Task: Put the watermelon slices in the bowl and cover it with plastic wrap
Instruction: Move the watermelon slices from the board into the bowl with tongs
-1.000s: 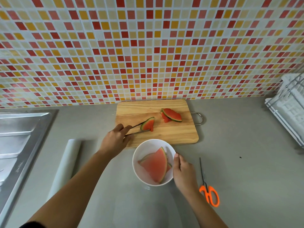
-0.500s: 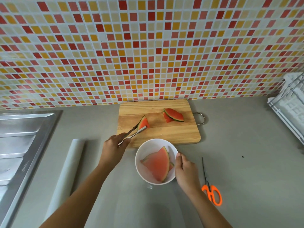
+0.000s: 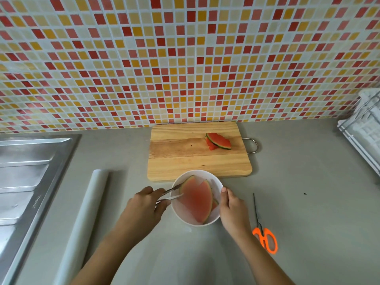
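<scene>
your left hand [image 3: 144, 204] sits just left of the white bowl [image 3: 186, 220], with its fingers curled round the handles of a pair of metal tongs [image 3: 169, 193]. the tongs reach over the bowl's left rim, and their 2 tips meet the left edge of the watermelon slices [image 3: 196, 200] lying inside the bowl. you cannot tell whether the tips clamp a slice or only touch it. at least 2 large pale pink slices overlap in the bowl with their green rinds toward its right side, and the edge of a smaller piece shows beneath them near the right wall. your right hand [image 3: 232, 208] holds the bowl from the right, thumb up at the rim and fingers wrapped against the outer wall. beyond the bowl, with its near edge just touching the bowl's far rim in this view, lies a wooden cutting board [image 3: 185, 161]. the remaining slices [image 3: 219, 141] are stacked on its far right part, well apart from the bowl. left of the bowl, past your left hand, the plastic wrap roll [image 3: 86, 212] lies on the grey counter [image 3: 308, 202], and further left is a steel sink [image 3: 22, 177]. right of the bowl, near your right wrist, orange-handled scissors [image 3: 265, 237] lie with the blades pointing away from you. far right of the bowl stands a white dish rack [image 3: 364, 136].
</scene>
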